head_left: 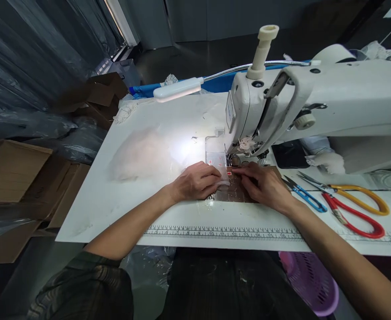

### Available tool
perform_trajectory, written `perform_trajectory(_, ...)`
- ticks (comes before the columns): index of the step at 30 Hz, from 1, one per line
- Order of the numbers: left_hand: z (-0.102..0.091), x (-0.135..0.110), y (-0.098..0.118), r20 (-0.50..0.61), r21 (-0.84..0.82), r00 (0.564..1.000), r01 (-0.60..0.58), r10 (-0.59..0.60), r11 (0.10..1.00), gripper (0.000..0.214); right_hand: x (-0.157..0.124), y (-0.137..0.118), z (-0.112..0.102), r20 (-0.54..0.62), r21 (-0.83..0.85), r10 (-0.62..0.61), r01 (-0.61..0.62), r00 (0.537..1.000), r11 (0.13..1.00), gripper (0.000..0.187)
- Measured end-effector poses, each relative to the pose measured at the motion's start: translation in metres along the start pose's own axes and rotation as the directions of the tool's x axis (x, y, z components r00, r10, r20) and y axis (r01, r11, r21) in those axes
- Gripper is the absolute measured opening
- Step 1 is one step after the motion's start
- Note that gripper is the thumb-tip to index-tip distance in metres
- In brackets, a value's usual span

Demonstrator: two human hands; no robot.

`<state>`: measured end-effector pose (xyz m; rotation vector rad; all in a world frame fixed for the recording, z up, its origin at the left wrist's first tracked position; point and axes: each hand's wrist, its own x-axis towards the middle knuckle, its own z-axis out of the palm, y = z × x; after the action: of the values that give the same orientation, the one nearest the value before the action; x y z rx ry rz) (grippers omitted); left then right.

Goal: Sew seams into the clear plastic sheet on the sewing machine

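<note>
My left hand (197, 181) rests knuckles-up on a clear plastic piece (222, 178) with small red marks, fingers curled and pinching its edge. My right hand (261, 183) lies beside it on a brown patch (232, 192) of the table, fingertips pressing the same piece just in front of the needle. The white sewing machine (315, 102) stands over both hands, its presser foot (230, 160) right beyond my fingertips. The lamp (177, 89) on a bendy neck lights the spot.
Blue snips (304, 195) and scissors with red and yellow handles (355, 209) lie right of my right hand. A ruler strip (222, 233) runs along the white table's (142, 195) near edge. Cardboard boxes (15, 173) stand left; a purple basket (312, 284) sits below.
</note>
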<state>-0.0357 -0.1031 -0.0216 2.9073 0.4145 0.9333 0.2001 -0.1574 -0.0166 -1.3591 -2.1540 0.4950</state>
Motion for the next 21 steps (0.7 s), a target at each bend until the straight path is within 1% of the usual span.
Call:
perform_trajectory(1,0.000,0.000,0.000,-0.023,0.004,1.000,0.009,-0.009,1.000,0.010,-0.003,-0.001,0.001,-0.012,0.028,-0.025,0.026,1.000,0.999,0.031)
perform_trajectory(3,0.000,0.001,0.000,-0.054,0.007,0.998,0.033,-0.033,0.999,0.009,-0.007,-0.004,0.002,0.020,0.069,-0.093,0.091,0.995,0.993,0.031)
perform_trajectory(5,-0.001,0.001,0.000,-0.069,0.011,0.996,0.052,-0.051,0.999,0.009,-0.010,-0.008,0.004,0.085,0.059,-0.178,0.173,0.980,0.983,0.033)
perform_trajectory(7,-0.002,0.001,0.000,-0.054,0.025,0.997,0.049,-0.048,0.998,0.009,-0.011,-0.010,0.006,0.129,0.016,-0.227,0.227,0.965,0.974,0.035)
perform_trajectory(9,-0.003,0.000,-0.001,0.007,0.031,1.000,0.015,-0.015,0.999,0.009,-0.011,-0.010,0.007,0.137,0.000,-0.225,0.227,0.965,0.974,0.032)
perform_trajectory(12,-0.006,0.000,-0.002,0.109,0.013,0.994,-0.030,0.028,0.999,0.010,-0.010,-0.009,0.005,0.143,0.046,-0.208,0.203,0.968,0.978,0.030)
perform_trajectory(14,-0.006,0.000,-0.001,0.125,0.019,0.992,-0.031,0.029,0.999,0.012,-0.007,-0.006,0.002,0.137,0.087,-0.217,0.206,0.967,0.975,0.030)
perform_trajectory(16,-0.006,0.000,0.000,0.114,0.043,0.993,-0.035,0.030,0.998,0.012,-0.002,-0.002,-0.001,0.109,0.080,-0.206,0.198,0.972,0.977,0.034)
perform_trajectory(18,-0.005,0.001,0.000,0.098,0.065,0.994,-0.046,0.039,0.997,0.010,0.004,0.002,-0.002,0.094,-0.021,-0.164,0.166,0.982,0.986,0.038)
perform_trajectory(21,-0.005,0.001,0.001,0.075,0.080,0.996,-0.063,0.057,0.995,0.008,0.011,0.006,0.001,0.135,-0.198,-0.112,0.137,0.985,0.971,0.042)
